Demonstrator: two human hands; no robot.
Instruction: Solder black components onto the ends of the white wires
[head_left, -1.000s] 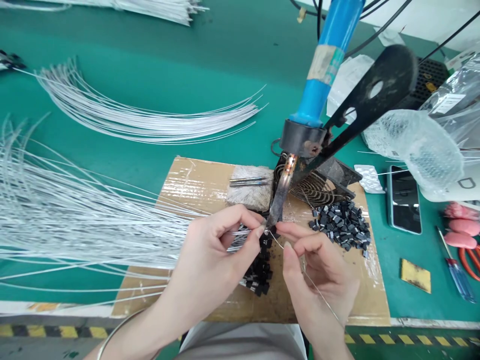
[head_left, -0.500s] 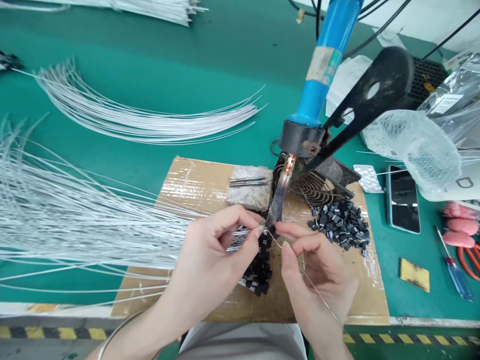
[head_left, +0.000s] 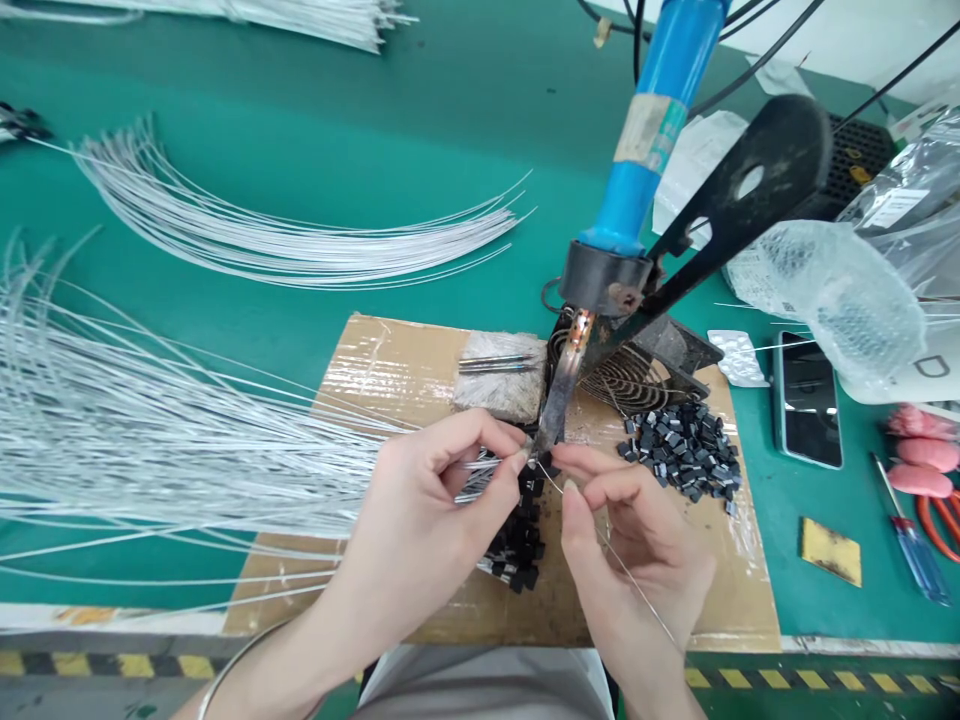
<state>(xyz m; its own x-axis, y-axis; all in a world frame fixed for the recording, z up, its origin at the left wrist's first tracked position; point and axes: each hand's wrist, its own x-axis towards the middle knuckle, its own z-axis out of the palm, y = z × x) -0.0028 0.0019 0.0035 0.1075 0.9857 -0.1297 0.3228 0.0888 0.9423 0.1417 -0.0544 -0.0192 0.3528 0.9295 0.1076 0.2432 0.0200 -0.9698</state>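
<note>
At the tip of a blue-handled soldering iron (head_left: 637,180), held pointing down in a black bracket (head_left: 720,210), both hands meet. My left hand (head_left: 439,510) pinches the end of a white wire between thumb and forefinger, right at the hot tip; the pinched end is mostly hidden. My right hand (head_left: 637,550) is closed on a thin strand of solder wire (head_left: 637,585), whose end reaches the iron tip. White wires (head_left: 187,420) run in a wide bundle behind my left hand, and black connectors (head_left: 517,545) lie heaped below the fingers.
Cardboard (head_left: 367,360) covers the bench here. On it are a pile of small black parts (head_left: 682,450), a pale pad (head_left: 495,385) with metal rods and a black fan (head_left: 630,370). A phone (head_left: 808,400), yellow sponge (head_left: 831,550) and screwdriver (head_left: 915,550) lie right. Another wire bundle (head_left: 300,235) lies behind.
</note>
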